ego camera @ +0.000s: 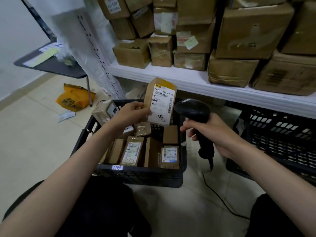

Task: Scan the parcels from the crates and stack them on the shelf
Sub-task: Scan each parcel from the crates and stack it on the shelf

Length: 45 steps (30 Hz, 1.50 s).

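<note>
My left hand [131, 113] holds a small brown cardboard parcel [159, 101] upright by its left edge, its white barcode label facing me, above the black crate [136, 175]. My right hand [212, 132] grips the handle of a black barcode scanner [193, 111], whose head sits just right of the parcel. Several small labelled parcels [131, 151] lie inside the crate. The white shelf [196, 82] behind carries stacked cardboard boxes [253, 31].
A second black crate [280, 134] stands to the right under the shelf. The scanner's cable [220, 197] trails across the tiled floor. An orange bag [73, 100] lies on the floor at left, under a dark table [54, 65]. A white perforated shelf post [100, 59] rises beside it.
</note>
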### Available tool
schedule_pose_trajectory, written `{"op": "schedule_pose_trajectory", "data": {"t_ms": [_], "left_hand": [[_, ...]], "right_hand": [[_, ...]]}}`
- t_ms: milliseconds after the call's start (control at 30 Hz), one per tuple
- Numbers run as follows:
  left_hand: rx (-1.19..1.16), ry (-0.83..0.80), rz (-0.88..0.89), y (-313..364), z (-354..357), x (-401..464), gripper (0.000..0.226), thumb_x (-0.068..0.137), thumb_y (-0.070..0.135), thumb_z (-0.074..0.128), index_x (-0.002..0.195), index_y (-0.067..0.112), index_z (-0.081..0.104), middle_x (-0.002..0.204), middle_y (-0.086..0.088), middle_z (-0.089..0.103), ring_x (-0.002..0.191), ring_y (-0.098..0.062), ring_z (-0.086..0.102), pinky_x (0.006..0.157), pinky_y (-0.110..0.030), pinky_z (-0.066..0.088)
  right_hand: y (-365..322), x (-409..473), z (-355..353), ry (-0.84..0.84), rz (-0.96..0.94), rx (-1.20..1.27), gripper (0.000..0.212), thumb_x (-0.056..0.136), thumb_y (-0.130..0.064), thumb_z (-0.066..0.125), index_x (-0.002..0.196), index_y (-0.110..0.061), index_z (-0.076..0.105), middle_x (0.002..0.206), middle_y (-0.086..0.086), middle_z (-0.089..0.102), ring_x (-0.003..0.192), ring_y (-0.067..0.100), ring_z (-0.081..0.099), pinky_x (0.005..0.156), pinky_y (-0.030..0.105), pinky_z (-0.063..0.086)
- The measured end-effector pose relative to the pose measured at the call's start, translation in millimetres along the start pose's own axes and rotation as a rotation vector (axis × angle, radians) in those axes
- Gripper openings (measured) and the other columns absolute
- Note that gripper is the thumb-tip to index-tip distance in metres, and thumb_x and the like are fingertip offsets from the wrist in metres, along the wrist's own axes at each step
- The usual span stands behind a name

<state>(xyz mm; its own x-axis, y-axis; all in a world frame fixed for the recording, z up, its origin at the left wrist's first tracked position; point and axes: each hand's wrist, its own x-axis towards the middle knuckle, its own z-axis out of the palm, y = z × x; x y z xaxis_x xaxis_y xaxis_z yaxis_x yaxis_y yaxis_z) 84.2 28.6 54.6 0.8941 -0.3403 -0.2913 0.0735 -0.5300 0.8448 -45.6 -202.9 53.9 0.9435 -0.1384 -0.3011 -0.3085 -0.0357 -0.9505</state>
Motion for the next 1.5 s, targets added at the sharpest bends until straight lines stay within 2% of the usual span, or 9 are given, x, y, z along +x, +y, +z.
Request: {"op": "schedule_pose_trajectory", "data": {"t_ms": [233, 433, 633, 733, 900, 1033, 1167, 1333, 1500], "left_hand": [[-0.100, 0.031, 0.041, 6, 18, -3, 0.019, 0.092, 0.013, 0.070, 0.111, 0.014, 0.068, 0.091, -0.002, 0.076, 0.082, -0.013, 0.071, 0.075, -0.027, 0.056], [-0.062, 0.027, 0.061, 10, 13, -7, 0.017, 0.093, 0.017, 0.069, 0.109, 0.013, 0.071, 0.108, -0.020, 0.072, 0.093, -0.029, 0.067, 0.102, -0.054, 0.051], [-0.007, -0.002, 0.086, 13, 19, -2, 0.013, 0.094, 0.013, 0.066, 0.106, 0.011, 0.071, 0.082, 0.004, 0.077, 0.074, -0.008, 0.069, 0.087, -0.039, 0.057], [0.002, -0.013, 0.087, 15, 20, -1, 0.014, 0.094, 0.015, 0.067, 0.108, 0.012, 0.070, 0.087, 0.007, 0.077, 0.075, -0.005, 0.071, 0.087, -0.036, 0.058], [-0.007, 0.017, 0.071, 19, 23, -2, 0.011, 0.093, 0.013, 0.068, 0.103, 0.017, 0.070, 0.105, -0.011, 0.075, 0.105, -0.034, 0.070, 0.101, -0.048, 0.056], [-0.005, 0.007, 0.079, 22, 26, -2, 0.015, 0.093, 0.012, 0.068, 0.107, 0.019, 0.069, 0.084, 0.006, 0.076, 0.086, -0.017, 0.071, 0.099, -0.043, 0.057], [-0.003, -0.035, 0.095, 32, 33, -6, 0.021, 0.094, 0.016, 0.067, 0.116, 0.017, 0.069, 0.105, -0.006, 0.075, 0.099, -0.023, 0.070, 0.099, -0.043, 0.056], [-0.075, -0.122, 0.169, 54, 58, -18, 0.023, 0.098, 0.016, 0.062, 0.119, 0.025, 0.069, 0.110, 0.003, 0.076, 0.105, -0.015, 0.071, 0.090, -0.031, 0.056], [-0.226, -0.202, 0.212, 81, 109, -27, 0.030, 0.100, 0.014, 0.059, 0.127, 0.021, 0.067, 0.115, 0.001, 0.077, 0.112, -0.014, 0.070, 0.089, -0.024, 0.055]], "right_hand": [[1, -16, -18, 0.019, -0.038, 0.085, 0.010, 0.094, -0.012, 0.069, 0.098, -0.004, 0.073, 0.084, 0.011, 0.073, 0.063, 0.014, 0.057, 0.057, 0.024, 0.048], [-2, -17, -44, 0.104, -0.336, -0.718, 0.022, 0.079, -0.012, 0.080, 0.096, -0.016, 0.067, 0.083, -0.001, 0.071, 0.079, 0.015, 0.067, 0.067, 0.031, 0.049], [3, -16, -49, 0.023, -0.336, -0.882, 0.051, 0.076, -0.019, 0.080, 0.123, -0.027, 0.062, 0.108, 0.001, 0.072, 0.105, 0.028, 0.067, 0.083, 0.048, 0.055], [1, -13, -49, 0.038, -0.345, -0.882, 0.056, 0.075, -0.025, 0.078, 0.128, -0.032, 0.058, 0.110, 0.000, 0.071, 0.106, 0.029, 0.067, 0.083, 0.050, 0.056], [-5, -10, -50, 0.063, -0.392, -0.881, 0.061, 0.065, -0.040, 0.064, 0.125, -0.035, 0.057, 0.108, -0.001, 0.072, 0.105, 0.030, 0.067, 0.082, 0.050, 0.056], [-3, -10, -51, 0.074, -0.383, -0.899, 0.047, 0.069, -0.035, 0.069, 0.115, -0.033, 0.059, 0.101, -0.004, 0.070, 0.101, 0.028, 0.067, 0.080, 0.046, 0.055], [-7, -14, -57, 0.201, -0.411, -0.770, 0.023, 0.077, -0.010, 0.078, 0.096, -0.013, 0.066, 0.088, 0.005, 0.070, 0.094, 0.032, 0.067, 0.071, 0.034, 0.041], [-7, -29, -82, 0.338, -0.259, -0.580, 0.022, 0.081, -0.031, 0.081, 0.077, -0.012, 0.071, 0.074, 0.006, 0.076, 0.076, 0.022, 0.073, 0.083, 0.041, 0.058], [4, -57, -112, 0.440, -0.196, -0.259, 0.032, 0.075, -0.040, 0.081, 0.090, -0.012, 0.077, 0.082, 0.006, 0.079, 0.078, 0.022, 0.077, 0.084, 0.051, 0.061]]}}
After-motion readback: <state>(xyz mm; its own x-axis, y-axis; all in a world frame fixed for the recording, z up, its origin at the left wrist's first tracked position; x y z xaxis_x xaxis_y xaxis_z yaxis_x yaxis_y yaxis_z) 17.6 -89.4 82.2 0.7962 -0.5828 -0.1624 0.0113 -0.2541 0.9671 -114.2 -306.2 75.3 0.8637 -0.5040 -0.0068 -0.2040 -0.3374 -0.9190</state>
